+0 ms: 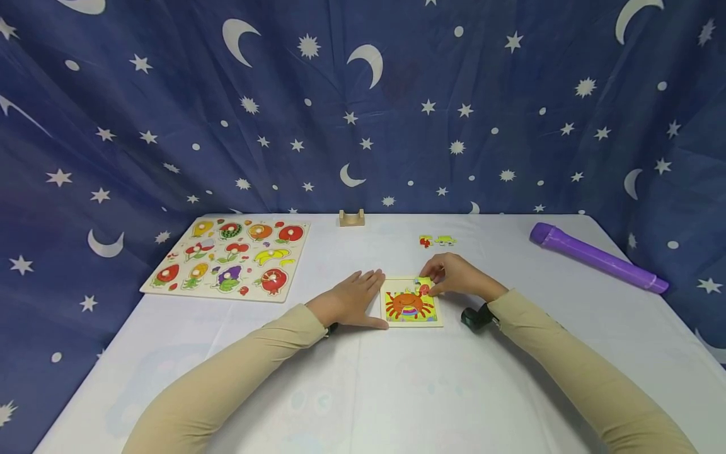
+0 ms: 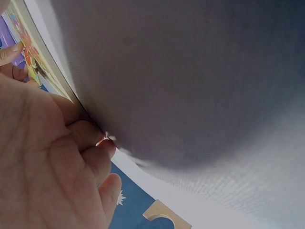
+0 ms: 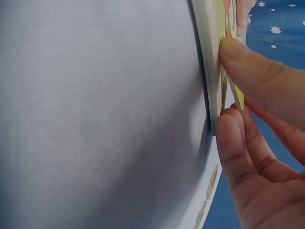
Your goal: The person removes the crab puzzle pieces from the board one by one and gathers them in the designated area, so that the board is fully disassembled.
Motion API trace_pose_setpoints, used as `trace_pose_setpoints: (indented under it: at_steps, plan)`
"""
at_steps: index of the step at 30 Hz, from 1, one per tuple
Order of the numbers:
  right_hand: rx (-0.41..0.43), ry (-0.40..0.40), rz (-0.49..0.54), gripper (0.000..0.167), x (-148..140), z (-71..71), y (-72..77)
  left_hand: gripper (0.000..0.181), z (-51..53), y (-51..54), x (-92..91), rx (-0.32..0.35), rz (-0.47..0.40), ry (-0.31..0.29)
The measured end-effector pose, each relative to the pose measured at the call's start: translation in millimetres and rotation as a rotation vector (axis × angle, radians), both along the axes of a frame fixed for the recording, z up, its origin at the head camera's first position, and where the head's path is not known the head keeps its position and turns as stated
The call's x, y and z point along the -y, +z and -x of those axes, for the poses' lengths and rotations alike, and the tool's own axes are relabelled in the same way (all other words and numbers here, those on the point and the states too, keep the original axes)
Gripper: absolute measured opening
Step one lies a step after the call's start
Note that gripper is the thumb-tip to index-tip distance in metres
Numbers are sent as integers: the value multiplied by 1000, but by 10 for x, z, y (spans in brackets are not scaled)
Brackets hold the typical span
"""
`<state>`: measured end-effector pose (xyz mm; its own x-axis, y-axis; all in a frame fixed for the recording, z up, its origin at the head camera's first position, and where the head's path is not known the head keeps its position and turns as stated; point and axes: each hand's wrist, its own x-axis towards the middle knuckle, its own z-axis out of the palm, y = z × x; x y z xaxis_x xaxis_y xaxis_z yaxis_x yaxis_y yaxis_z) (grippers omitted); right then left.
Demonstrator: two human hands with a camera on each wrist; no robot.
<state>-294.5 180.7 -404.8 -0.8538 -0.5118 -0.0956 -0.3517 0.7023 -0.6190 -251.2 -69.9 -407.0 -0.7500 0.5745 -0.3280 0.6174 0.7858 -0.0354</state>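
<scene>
A small square crab puzzle (image 1: 408,306) in a light wooden tray (image 1: 413,325) lies on the white table. My left hand (image 1: 354,301) rests along the tray's left side, its thumb by the lower left corner and its fingers by the upper left. At the upper right corner, my right hand (image 1: 456,277) pinches a yellow and red puzzle piece (image 1: 424,287). In the right wrist view this puzzle piece (image 3: 238,97) is tilted between thumb and fingers, partly hidden by them. Two loose puzzle pieces (image 1: 445,240) lie beyond the tray.
On the left lies a fruit peg board (image 1: 290,268). A small notched wooden block (image 1: 351,220) stands at the back edge, also visible as a wooden block (image 2: 167,215) in the left wrist view. A purple microphone-shaped object (image 1: 598,257) lies at right. Behind hangs a blue star-patterned cloth (image 1: 397,126).
</scene>
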Motion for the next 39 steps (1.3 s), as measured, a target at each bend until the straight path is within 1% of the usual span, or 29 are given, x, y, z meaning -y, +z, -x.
trace_pose_setpoints:
  at_steps: [6, 13, 19, 24, 29, 33, 39]
  plan:
    - [3, -14, 6, 31, 1, -9, 13, 104, 6, 0, 1, 5, -7, 8]
    - [-28, -10, 13, 31, -6, -10, 5, 104, 5, 0, 3, 6, -16, 12]
    - [-19, -26, 22, 31, -24, -17, 1, 104, -2, -1, 1, 5, -16, 10]
    - [-7, -51, 50, 33, -69, 2, -23, 104, -1, -2, 7, 1, -17, 5]
    - [33, -71, 107, 36, -169, 30, -26, 104, -6, -3, 11, 0, -18, 2]
    - [46, -86, 145, 37, -296, 38, 11, 104, -9, -5, 10, 1, -21, 6]
    - [39, -135, 150, 39, -561, 67, 78, 104, -11, 0, 13, -5, -19, 2]
